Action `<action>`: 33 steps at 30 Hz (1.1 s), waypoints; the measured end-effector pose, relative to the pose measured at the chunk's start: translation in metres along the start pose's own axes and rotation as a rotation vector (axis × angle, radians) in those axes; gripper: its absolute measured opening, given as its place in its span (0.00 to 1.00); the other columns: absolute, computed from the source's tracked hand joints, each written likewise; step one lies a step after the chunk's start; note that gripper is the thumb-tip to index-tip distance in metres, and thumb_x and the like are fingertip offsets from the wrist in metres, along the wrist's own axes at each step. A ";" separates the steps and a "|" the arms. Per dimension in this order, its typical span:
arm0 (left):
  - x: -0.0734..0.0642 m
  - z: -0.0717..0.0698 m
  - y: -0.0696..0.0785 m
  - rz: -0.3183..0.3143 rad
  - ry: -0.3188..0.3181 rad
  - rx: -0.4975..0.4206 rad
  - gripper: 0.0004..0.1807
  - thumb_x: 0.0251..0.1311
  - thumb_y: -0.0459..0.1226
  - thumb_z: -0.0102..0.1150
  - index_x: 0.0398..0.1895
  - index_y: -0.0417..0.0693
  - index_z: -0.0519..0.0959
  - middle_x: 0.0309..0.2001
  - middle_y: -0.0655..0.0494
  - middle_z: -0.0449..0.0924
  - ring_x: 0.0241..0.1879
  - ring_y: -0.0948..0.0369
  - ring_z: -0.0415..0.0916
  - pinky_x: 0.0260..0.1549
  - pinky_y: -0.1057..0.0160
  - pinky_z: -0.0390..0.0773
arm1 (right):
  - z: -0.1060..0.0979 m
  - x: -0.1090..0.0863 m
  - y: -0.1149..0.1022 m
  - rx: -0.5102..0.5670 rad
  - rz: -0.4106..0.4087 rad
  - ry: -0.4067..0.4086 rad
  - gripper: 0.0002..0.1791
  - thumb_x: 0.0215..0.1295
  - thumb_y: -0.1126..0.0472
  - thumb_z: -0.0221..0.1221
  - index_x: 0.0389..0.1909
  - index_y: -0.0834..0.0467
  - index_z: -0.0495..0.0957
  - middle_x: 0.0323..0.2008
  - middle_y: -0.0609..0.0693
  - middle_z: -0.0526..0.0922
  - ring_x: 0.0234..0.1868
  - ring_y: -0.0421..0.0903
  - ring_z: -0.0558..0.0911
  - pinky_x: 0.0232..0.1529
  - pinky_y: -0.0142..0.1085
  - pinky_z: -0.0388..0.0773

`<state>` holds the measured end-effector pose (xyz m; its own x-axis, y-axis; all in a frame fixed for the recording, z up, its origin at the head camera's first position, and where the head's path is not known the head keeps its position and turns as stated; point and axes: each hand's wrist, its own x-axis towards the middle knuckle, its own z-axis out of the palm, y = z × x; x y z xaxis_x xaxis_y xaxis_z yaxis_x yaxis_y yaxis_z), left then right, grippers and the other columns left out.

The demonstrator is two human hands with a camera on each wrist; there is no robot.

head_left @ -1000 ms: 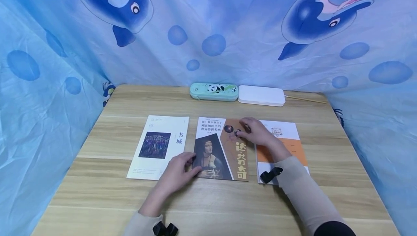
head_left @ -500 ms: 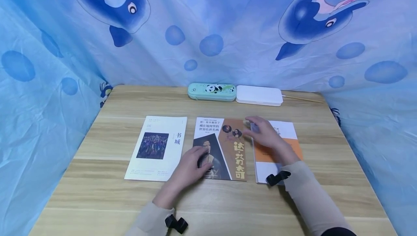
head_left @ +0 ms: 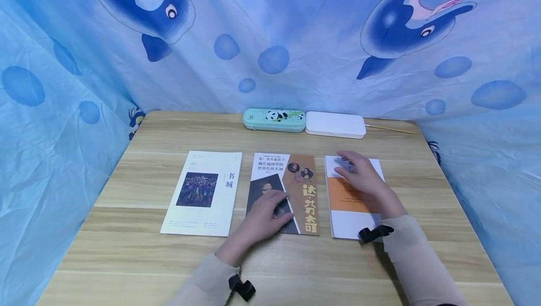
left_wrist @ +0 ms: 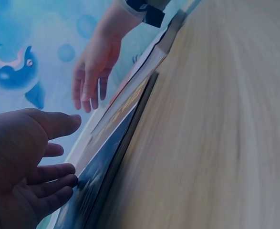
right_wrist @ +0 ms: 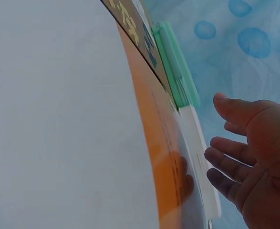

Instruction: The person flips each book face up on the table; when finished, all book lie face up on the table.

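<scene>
One book (head_left: pixel 297 191) beneath the left hand (head_left: pixel 265 215) reads 达·芬奇.

White book (head_left: pixel 201 193): “书城” (brown book (head_left: pixel 298 188): “达·芬奇”).

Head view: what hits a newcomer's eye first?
Likely the two cartoon dolphins on the blue backdrop. Then the three books in a row on the table, left hand over the middle one, right hand over the orange-banded one. The green panda case sits at the table's back edge.

Your left hand (head_left: pixel 265 217) over middle book (head_left: pixel 297 188), right hand (head_left: pixel 364 174) over right book (head_left: pixel 351 198). Third book (head_left: pixel 198 193) off left, pencil case (head_left: pixel 274 120) + flat box (head_left: pixel 336 124) behind, on table (head_left: pixel 127 259).
</scene>
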<state>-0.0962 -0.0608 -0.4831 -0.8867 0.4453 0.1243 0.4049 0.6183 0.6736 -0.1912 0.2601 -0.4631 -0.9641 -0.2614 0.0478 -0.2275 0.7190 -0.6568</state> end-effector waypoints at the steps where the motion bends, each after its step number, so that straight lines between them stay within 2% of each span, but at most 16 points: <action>1: 0.001 0.002 0.002 0.009 -0.003 -0.004 0.31 0.63 0.47 0.68 0.65 0.41 0.76 0.62 0.47 0.77 0.63 0.50 0.73 0.65 0.49 0.71 | -0.001 -0.001 0.002 -0.003 0.005 0.006 0.33 0.71 0.55 0.63 0.72 0.62 0.67 0.66 0.62 0.73 0.66 0.61 0.72 0.67 0.58 0.68; 11: 0.007 0.020 0.014 0.043 -0.065 -0.016 0.31 0.66 0.49 0.65 0.68 0.44 0.74 0.65 0.50 0.75 0.65 0.53 0.72 0.67 0.54 0.70 | -0.016 -0.013 0.020 -0.006 0.071 0.012 0.34 0.73 0.53 0.61 0.74 0.62 0.64 0.68 0.64 0.70 0.68 0.62 0.68 0.69 0.60 0.65; 16: 0.011 0.025 0.019 0.068 -0.082 -0.023 0.33 0.66 0.50 0.64 0.70 0.44 0.71 0.66 0.50 0.75 0.65 0.54 0.72 0.67 0.56 0.69 | -0.023 -0.017 0.029 -0.020 0.111 0.010 0.36 0.73 0.51 0.60 0.75 0.62 0.61 0.70 0.65 0.66 0.70 0.65 0.66 0.69 0.61 0.64; 21: 0.012 0.029 0.024 0.095 -0.099 -0.048 0.32 0.67 0.48 0.64 0.70 0.44 0.72 0.67 0.49 0.73 0.68 0.53 0.70 0.69 0.57 0.68 | -0.026 -0.021 0.038 -0.059 0.129 0.041 0.36 0.73 0.52 0.61 0.74 0.63 0.62 0.70 0.67 0.67 0.68 0.67 0.68 0.67 0.63 0.66; 28: 0.012 0.034 0.029 0.094 -0.125 -0.038 0.31 0.67 0.49 0.63 0.69 0.45 0.73 0.69 0.49 0.71 0.70 0.52 0.66 0.71 0.53 0.65 | -0.035 -0.030 0.051 -0.092 0.174 0.053 0.35 0.73 0.53 0.61 0.74 0.63 0.62 0.71 0.68 0.64 0.68 0.69 0.67 0.64 0.65 0.68; 33: 0.012 0.035 0.031 0.104 -0.122 -0.030 0.31 0.67 0.49 0.63 0.68 0.45 0.74 0.69 0.49 0.72 0.70 0.52 0.67 0.70 0.53 0.66 | -0.045 -0.037 0.063 -0.108 0.205 0.039 0.36 0.72 0.53 0.61 0.74 0.65 0.61 0.72 0.69 0.62 0.70 0.70 0.63 0.64 0.67 0.66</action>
<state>-0.0870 -0.0139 -0.4861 -0.8059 0.5824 0.1065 0.4848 0.5458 0.6835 -0.1763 0.3436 -0.4720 -0.9957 -0.0791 -0.0473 -0.0380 0.8198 -0.5714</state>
